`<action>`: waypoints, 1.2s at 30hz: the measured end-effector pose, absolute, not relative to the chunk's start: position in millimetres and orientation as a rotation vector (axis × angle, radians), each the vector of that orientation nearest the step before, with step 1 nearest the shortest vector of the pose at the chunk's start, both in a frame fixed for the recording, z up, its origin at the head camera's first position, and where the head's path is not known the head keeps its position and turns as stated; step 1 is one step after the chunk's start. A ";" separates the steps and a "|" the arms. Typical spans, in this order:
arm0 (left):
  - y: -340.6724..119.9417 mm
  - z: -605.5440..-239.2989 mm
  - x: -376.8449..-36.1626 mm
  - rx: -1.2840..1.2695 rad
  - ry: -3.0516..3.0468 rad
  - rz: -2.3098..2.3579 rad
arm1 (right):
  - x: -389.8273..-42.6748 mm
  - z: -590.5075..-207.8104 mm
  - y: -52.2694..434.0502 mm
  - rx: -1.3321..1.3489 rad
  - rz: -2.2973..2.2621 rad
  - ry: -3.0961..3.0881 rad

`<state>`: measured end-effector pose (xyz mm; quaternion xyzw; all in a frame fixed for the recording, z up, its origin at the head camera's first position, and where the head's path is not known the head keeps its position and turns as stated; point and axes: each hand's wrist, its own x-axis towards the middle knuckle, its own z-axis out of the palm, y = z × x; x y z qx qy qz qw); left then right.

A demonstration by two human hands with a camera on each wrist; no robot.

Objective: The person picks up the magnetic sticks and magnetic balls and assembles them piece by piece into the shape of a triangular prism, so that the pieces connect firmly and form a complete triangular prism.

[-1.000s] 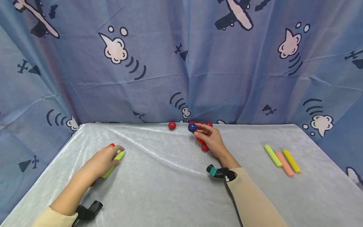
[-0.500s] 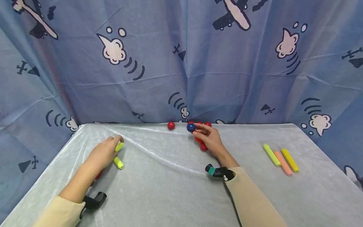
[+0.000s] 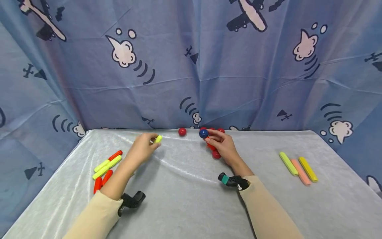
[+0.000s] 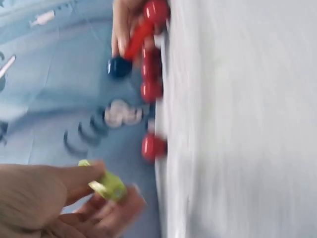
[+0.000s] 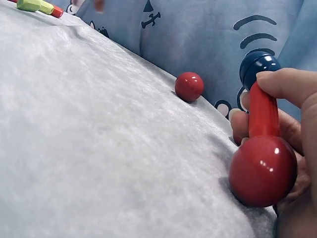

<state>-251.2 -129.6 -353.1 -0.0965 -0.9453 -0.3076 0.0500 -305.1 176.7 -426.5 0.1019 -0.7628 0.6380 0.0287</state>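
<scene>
My left hand point(image 3: 141, 150) pinches a short yellow-green toy building rod point(image 3: 159, 139) between thumb and fingers, held over the back left of the table. In the left wrist view the same rod point(image 4: 114, 188) points out past the fingertips. My right hand point(image 3: 224, 148) grips a red rod point(image 5: 264, 111) near the back centre. A dark blue ball point(image 5: 251, 69) sits on the upper end of that rod, and a glossy red ball point(image 5: 262, 171) on its lower end. Several more red balls, partly hidden, lie behind the right hand. One single red ball point(image 3: 182, 132) stands between the two hands.
Beside my left forearm lie several loose rods, among them a yellow-green rod point(image 3: 111, 164) and a red rod point(image 3: 97, 184). Off to the right are a lime rod point(image 3: 288, 163), a salmon rod point(image 3: 300, 172) and a yellow rod point(image 3: 308, 169). A patterned blue curtain point(image 3: 167, 66) hangs behind the table.
My left hand has lifted the yellow-green rod from the pile at left and carried it back and right, uncovering the other rods. The right hand stays in place, still holding the red rod.
</scene>
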 end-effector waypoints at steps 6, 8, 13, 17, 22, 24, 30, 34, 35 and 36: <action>-62.2 -366.2 -262.2 -0.305 -2.716 -1.410 | -305.0 -426.8 179.0 0.330 2.045 -2.295; -44.1 -371.6 -265.9 -0.298 -2.683 -1.496 | -305.5 -427.7 179.1 0.329 2.067 -2.273; -18.0 -384.3 -272.5 -0.282 -2.666 -1.589 | -305.1 -427.7 177.3 0.325 2.122 -2.243; -10.7 -390.3 -276.1 -0.296 -2.646 -1.621 | -303.7 -426.4 177.4 0.343 2.127 -2.231; -7.6 -394.9 -279.8 -0.286 -2.614 -1.648 | -303.6 -426.6 179.3 0.374 2.096 -2.236; -7.8 -396.8 -280.6 -0.274 -2.609 -1.656 | -303.9 -427.1 179.3 0.372 2.088 -2.252; -7.1 -400.4 -281.0 -0.348 -2.578 -1.640 | -305.4 -426.3 179.0 0.293 1.997 -2.347; -7.2 -399.9 -282.8 -0.413 -2.551 -1.654 | -306.9 -425.2 178.7 0.285 2.007 -2.364; -7.8 -399.2 -283.5 -0.425 -2.552 -1.664 | -307.2 -425.0 178.6 0.276 2.030 -2.357; -8.7 -397.9 -284.5 -0.436 -2.559 -1.668 | -307.4 -424.8 178.7 0.264 2.062 -2.339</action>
